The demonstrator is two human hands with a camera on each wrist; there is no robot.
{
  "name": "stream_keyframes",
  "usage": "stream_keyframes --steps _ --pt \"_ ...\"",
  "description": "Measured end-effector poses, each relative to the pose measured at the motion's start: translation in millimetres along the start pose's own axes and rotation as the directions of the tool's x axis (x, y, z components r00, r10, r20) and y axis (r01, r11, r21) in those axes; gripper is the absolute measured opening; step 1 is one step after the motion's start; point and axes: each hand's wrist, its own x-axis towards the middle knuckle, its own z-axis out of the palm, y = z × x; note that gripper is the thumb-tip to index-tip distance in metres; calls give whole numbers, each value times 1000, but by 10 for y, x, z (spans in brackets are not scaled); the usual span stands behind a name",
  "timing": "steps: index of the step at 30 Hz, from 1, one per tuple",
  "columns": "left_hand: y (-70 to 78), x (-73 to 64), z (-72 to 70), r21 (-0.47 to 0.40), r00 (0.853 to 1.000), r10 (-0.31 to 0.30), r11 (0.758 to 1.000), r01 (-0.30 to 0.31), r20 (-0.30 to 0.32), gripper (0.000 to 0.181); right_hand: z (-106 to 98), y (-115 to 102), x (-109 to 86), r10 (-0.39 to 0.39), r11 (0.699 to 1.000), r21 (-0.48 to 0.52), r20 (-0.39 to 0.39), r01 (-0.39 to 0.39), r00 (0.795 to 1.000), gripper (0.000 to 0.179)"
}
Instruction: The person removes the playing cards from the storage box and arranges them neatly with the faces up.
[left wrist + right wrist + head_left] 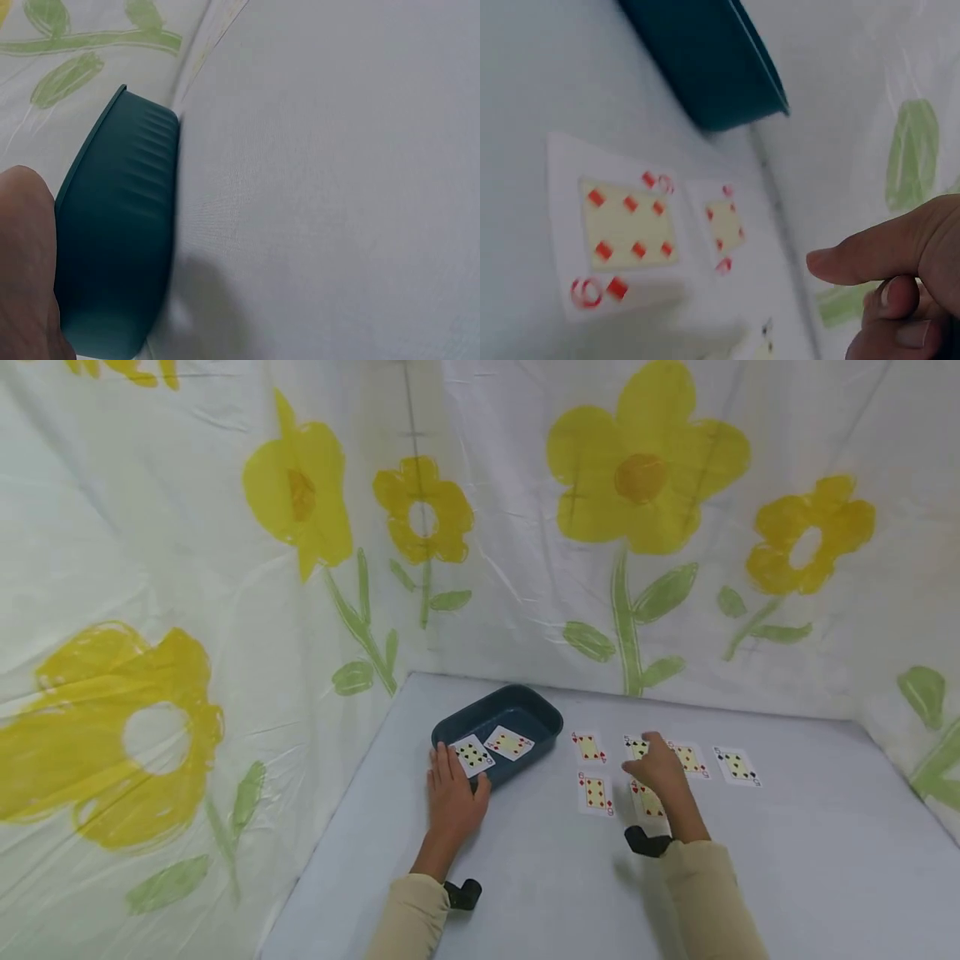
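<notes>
My left hand (456,797) rests at the near left corner of a dark teal tray (525,697), its fingers stretched over the rim. In the left wrist view, part of that hand (26,262) lies against the tray's side. Inside the tray are a black-suit playing card (474,755) and a red-suit card (510,742). Over the laid-out cards hovers my right hand (663,772), partly hiding a black-suit five (634,747) and a hearts card (647,803). In the right wrist view, this hand (900,277) has one digit extended and others loosely curled, holding nothing.
Right of the tray lie a four of hearts (587,747), a six of diamonds (596,794), a red-suit card (692,760) and a black-suit card (737,767). A white sheet with yellow flowers (648,477) hangs behind and left of the pale table (540,893).
</notes>
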Motion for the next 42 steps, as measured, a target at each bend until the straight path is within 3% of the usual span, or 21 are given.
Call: stream_keyframes --steps 5,10,13,17,20,25,33,39,42 --pt "-1 -23 -3 -3 1000 -3 1000 3 10 79 86 -566 306 -188 970 -154 11 187 982 53" --pt "-9 -7 6 -4 1000 8 1000 -8 6 78 142 -1096 545 -269 940 -212 26 268 963 33" --pt "0 1 -5 -16 1000 13 1000 -13 1 77 214 -1319 660 -294 931 -210 47 298 955 8" --pt "10 0 -6 -30 1000 11 999 -11 2 77 404 -1514 789 -327 915 -221 78 336 942 38" --pt "6 1 1 -27 1000 -2 1000 2 16 78 584 -1609 864 -340 908 -239 57 344 939 42" --pt "0 0 -4 -30 1000 -12 999 13 25 78 872 -1700 905 -281 905 -313 70 289 957 10" --pt "9 7 15 -31 1000 -3 1000 4 30 78 1111 -1650 815 -81 970 -209 219 128 972 41" --pt "6 -3 1 -28 999 -17 999 17 32 78 1174 -1637 768 -43 964 -244 244 104 969 70" --pt "2 -5 -10 -24 999 -20 999 20 26 78 1199 -1620 765 -31 960 -265 235 95 972 73"
